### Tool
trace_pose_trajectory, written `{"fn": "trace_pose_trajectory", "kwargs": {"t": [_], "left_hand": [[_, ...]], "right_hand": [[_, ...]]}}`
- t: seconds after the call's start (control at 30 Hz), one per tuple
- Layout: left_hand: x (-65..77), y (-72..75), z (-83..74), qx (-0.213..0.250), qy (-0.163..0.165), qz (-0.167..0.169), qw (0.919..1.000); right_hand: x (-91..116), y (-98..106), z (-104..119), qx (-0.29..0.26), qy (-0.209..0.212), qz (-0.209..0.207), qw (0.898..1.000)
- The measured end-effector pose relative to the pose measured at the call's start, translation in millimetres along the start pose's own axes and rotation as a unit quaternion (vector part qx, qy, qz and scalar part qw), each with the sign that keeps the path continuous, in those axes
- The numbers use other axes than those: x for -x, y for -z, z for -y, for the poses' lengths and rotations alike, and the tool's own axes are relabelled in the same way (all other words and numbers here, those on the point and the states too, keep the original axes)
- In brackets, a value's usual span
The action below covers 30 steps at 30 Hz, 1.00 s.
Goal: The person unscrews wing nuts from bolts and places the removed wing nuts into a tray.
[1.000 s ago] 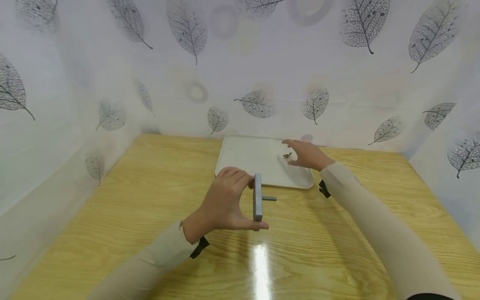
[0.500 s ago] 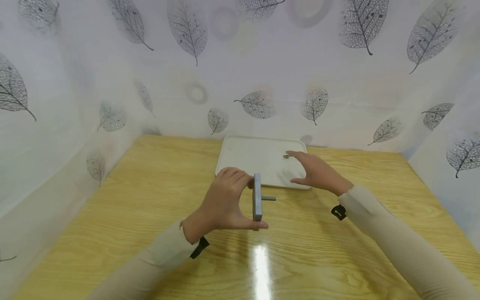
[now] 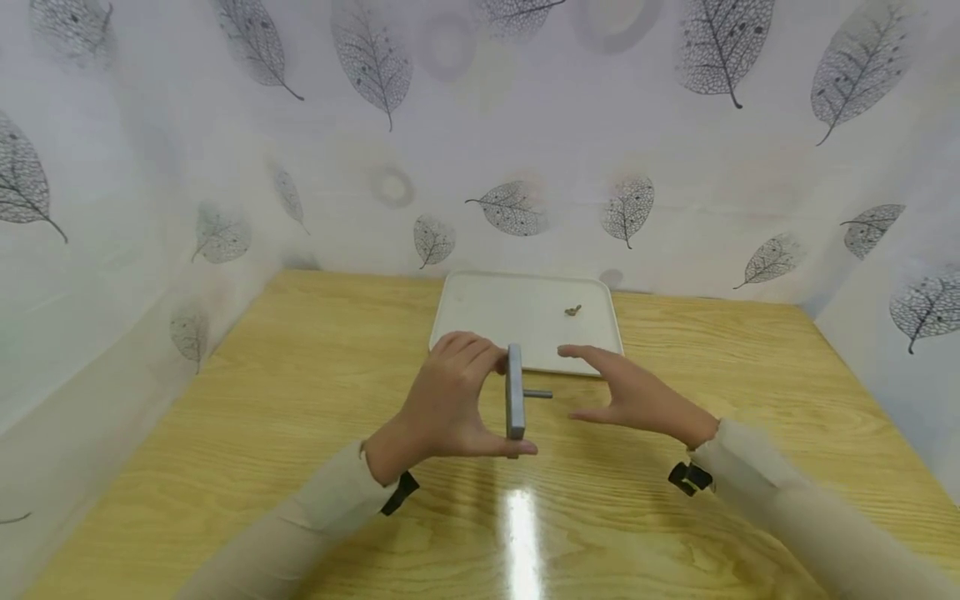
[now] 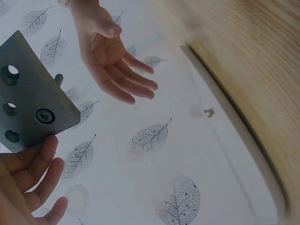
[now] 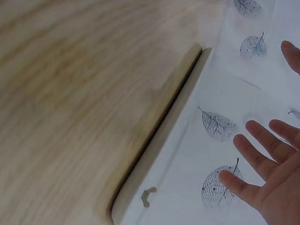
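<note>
My left hand [image 3: 450,404] grips a grey metal block [image 3: 514,396] upright between thumb and fingers, above the table. A thin bolt [image 3: 538,394] sticks out of the block's right face. In the left wrist view the block shows several round holes, and the bolt's socket head [image 4: 45,116] sits in one of them. My right hand [image 3: 637,396] hovers to the right of the bolt, thumb and fingers spread, holding nothing. Behind it, a small brass-coloured wing nut [image 3: 573,311] lies on the right part of the white tray [image 3: 495,304].
The tray stands at the back of the wood-grain table [image 3: 337,350]. A white curtain [image 3: 480,125] with leaf prints hangs behind the table and along both sides. Light glares off the table [image 3: 522,542] near the front.
My right hand has drawn back from over the wing nut toward the bolt, its fingers still spread and without anything in them. The left hand and the block have hardly moved.
</note>
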<state>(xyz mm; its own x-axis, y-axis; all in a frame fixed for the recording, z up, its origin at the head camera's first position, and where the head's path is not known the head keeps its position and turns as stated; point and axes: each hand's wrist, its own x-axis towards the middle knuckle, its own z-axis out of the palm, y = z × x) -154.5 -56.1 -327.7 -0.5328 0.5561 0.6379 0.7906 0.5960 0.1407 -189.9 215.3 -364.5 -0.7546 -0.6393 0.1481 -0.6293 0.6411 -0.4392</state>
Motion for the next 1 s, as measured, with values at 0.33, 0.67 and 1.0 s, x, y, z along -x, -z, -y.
{"fn": "trace_pose_trajectory", "kwargs": {"t": [0.33, 0.67, 1.0], "left_hand": [[-2.1, -0.8, 0.0, 0.000, 0.001, -0.001, 1.0000], [-4.4, -1.3, -0.3, -0.003, -0.001, -0.009, 1.0000], [-4.1, -3.8, 0.0, -0.012, 0.006, -0.015, 0.9998]], "right_hand": [[-3.4, -34.1, 25.4, -0.121, 0.063, 0.010, 0.991], [-14.6, -43.6, 37.5, -0.195, 0.109, -0.038, 0.974], [-19.8, -46.9, 42.8, -0.326, 0.130, -0.044, 0.935]]}}
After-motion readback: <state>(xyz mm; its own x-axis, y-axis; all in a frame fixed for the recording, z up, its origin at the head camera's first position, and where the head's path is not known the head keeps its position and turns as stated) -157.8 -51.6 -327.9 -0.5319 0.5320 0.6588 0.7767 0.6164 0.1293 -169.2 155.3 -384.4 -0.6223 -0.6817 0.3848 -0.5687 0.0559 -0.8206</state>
